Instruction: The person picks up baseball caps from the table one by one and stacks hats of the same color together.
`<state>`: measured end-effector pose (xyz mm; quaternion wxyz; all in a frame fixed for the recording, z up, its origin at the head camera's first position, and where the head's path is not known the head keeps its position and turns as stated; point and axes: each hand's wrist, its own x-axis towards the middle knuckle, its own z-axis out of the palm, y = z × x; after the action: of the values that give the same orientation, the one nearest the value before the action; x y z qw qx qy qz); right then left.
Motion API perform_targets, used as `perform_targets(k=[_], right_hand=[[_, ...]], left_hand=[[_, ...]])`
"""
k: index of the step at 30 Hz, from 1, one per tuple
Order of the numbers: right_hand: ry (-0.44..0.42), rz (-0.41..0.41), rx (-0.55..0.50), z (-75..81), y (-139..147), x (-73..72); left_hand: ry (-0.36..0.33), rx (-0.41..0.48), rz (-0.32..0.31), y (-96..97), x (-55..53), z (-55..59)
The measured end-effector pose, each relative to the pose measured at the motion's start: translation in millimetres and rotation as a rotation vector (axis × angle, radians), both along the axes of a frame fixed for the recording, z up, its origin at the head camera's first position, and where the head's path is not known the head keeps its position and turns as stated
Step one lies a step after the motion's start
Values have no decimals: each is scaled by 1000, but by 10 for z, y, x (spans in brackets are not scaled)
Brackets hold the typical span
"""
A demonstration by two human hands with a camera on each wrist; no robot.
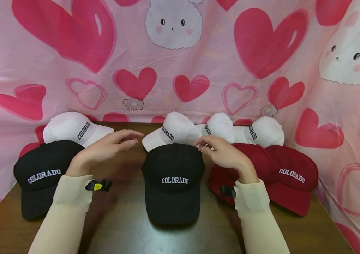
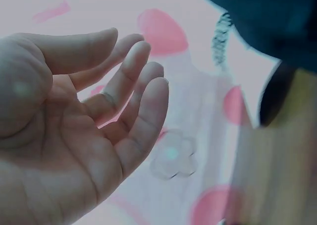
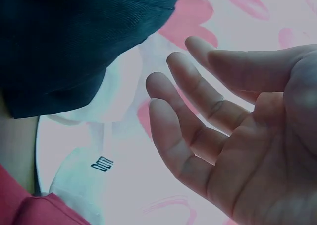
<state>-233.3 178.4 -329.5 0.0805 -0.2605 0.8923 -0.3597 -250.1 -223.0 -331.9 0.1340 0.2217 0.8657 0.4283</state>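
A black baseball cap with COLORADO in white letters sits mid-table, brim toward me. To its left my left hand is raised, fingers loosely bent and holding nothing; in the left wrist view its palm shows bare beside a dark cap edge. My right hand hovers by the cap's upper right side, its fingertips close to the crown; whether they touch it I cannot tell from the head view. The right wrist view shows a gap between those relaxed fingers and the black cap.
Another black cap stands at the left. Two red caps overlap at the right, partly behind my right forearm. Along the back are several white caps, one apart at the left. A pink heart-patterned cloth hangs behind the wooden table.
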Motion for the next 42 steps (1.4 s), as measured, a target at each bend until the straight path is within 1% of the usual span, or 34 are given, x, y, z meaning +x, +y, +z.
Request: perform_targets(k=[4, 6, 10, 13, 16, 22, 28, 33, 36, 40, 42], right_hand=[[25, 10, -19, 24, -7, 12], [36, 14, -28, 39, -14, 21], [59, 24, -43, 86, -42, 48], [71, 30, -48, 113, -61, 63], [77, 37, -50, 113, -69, 64], [83, 42, -47, 118, -94, 69], [107, 38, -66, 130, -142, 100], [160, 35, -103, 104, -208, 111], [191, 50, -135, 95, -278, 123], [225, 71, -144, 95, -363, 152], [236, 73, -134, 101, -394, 164]], left_hand=[[76, -39, 49, -221, 40, 131], [95, -44, 78, -333, 61, 177], [102, -47, 149, -537, 106, 252], [140, -46, 207, -670, 138, 285], [188, -37, 256, -795, 160, 283], [242, 46, 300, -1014, 161, 243], [279, 90, 403, -1283, 193, 198], [282, 102, 479, -1484, 240, 158], [277, 108, 519, -1579, 260, 137], [251, 106, 545, -1679, 274, 107], [228, 90, 555, -1730, 285, 92]])
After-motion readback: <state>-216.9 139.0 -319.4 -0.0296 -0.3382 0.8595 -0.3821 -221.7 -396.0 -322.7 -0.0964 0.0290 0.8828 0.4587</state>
